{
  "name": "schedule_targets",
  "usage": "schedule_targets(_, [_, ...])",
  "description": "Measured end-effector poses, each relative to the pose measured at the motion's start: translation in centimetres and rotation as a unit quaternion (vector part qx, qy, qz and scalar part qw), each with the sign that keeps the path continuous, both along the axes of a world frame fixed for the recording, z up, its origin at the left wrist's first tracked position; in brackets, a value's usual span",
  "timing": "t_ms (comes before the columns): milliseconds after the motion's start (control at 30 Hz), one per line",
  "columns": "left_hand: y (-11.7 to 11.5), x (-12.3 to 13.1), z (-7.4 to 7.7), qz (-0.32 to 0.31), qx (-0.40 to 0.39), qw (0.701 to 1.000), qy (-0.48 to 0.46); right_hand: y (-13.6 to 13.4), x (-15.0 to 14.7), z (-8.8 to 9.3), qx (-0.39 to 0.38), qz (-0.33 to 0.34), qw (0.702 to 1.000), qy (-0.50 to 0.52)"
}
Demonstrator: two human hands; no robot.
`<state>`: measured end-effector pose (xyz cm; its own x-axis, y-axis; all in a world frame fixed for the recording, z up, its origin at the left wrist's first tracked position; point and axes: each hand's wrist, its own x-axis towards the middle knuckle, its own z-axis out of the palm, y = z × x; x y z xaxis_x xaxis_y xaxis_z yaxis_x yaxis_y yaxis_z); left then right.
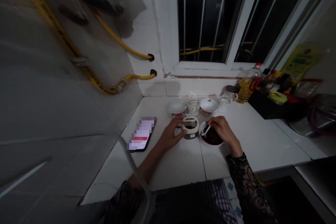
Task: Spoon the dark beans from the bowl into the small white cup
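I have the left hand (172,134) curled round the jar (191,135) and the right hand (223,130) pinching a white spoon (207,130) in the bowl (202,128) just beside it, seemingly mid-scoop, which calls for a level, steady lift.

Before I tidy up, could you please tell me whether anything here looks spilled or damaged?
The brown edge beneath the window frame looks ragged, possibly chipped at its left end, unlike the smooth white tiles below. I can make out no spill beside the filled bowl.
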<state>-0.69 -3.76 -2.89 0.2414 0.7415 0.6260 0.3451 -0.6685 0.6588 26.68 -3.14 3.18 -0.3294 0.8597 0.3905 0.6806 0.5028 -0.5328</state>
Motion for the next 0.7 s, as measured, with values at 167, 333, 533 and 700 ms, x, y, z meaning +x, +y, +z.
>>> schedule_targets(167, [-0.13,-0.03,0.27,-0.006,-0.006,1.000,0.000,0.44,0.54,-0.27,-0.044,-0.058,0.994,0.077])
schedule_targets(333, [-0.22,-0.03,0.51,-0.003,-0.004,1.000,0.002,0.40,0.69,-0.24,-0.086,-0.083,0.983,0.140])
schedule_targets(533, [-0.27,0.01,0.56,-0.007,-0.012,1.000,-0.002,0.23,0.63,-0.14,-0.095,-0.110,0.979,0.146])
schedule_targets(700, [-0.21,-0.03,0.45,-0.005,-0.011,1.000,0.001,0.32,0.58,-0.24,-0.106,-0.122,0.975,0.152])
